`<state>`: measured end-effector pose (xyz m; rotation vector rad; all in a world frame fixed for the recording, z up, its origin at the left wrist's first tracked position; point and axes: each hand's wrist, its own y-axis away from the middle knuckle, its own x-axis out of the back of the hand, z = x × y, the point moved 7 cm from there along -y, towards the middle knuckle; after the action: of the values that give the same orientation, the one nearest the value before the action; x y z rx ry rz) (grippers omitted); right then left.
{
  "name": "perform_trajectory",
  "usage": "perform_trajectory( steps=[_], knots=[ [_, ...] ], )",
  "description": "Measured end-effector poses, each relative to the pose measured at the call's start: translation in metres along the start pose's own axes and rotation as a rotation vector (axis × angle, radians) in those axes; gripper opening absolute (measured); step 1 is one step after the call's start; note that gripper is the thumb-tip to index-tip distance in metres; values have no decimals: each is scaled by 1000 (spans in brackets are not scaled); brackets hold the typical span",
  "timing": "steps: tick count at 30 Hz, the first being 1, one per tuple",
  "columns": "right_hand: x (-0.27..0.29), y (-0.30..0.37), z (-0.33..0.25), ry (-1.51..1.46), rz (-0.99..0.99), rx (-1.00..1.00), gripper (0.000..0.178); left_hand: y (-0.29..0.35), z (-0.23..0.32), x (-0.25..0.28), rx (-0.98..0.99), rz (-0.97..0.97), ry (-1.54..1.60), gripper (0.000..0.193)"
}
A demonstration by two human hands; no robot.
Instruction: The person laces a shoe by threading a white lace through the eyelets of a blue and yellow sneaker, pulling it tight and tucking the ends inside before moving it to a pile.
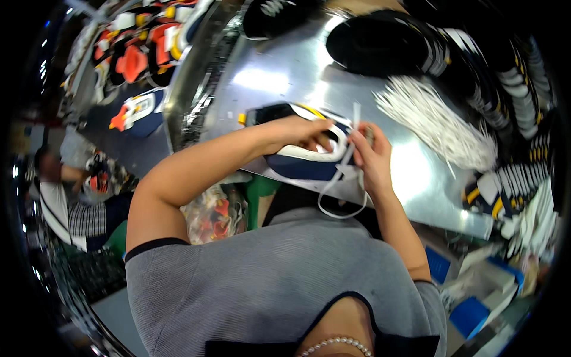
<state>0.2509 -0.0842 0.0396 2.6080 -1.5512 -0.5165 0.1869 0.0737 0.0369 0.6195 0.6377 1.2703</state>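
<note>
A navy shoe upper (306, 168) with white and yellow trim lies on the metal table in front of me. My left hand (304, 132) reaches over it, fingers bent at its white-edged opening and gripping the upper; motion blurs the fingertips. At the upper's right end, my right hand (371, 153) pinches a white shoelace (327, 206). One end of the lace stands up above the fingers, and the rest hangs in a loop past the table's near edge. Right of that hand lies a bundle of white laces (437, 122).
Black and striped shoe uppers (380, 44) crowd the table's (262, 80) far right. More uppers line its right edge. To the left, a second surface holds orange, white and navy uppers (134, 62). Blue bins (470, 316) stand low at right. Another person (74, 208) sits far left.
</note>
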Motion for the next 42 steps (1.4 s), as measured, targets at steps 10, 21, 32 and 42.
perform_trajectory(
  steps=[10, 21, 32, 42],
  knots=[
    [-1, 13, -19, -7, -102, -58, 14, 9, 12, -44, -403, -29, 442, 63],
    [1, 35, -25, 265, -106, 130, 17, 24, 17, -39, -623, 370, 470, 21],
    [6, 38, -61, 498, -123, 230, 12, 25, 20, -49, -684, 397, 377, 23],
    [-22, 9, -55, 1351, -290, 380, 12, 38, 26, -65, -984, 701, -649, 24]
  ],
)
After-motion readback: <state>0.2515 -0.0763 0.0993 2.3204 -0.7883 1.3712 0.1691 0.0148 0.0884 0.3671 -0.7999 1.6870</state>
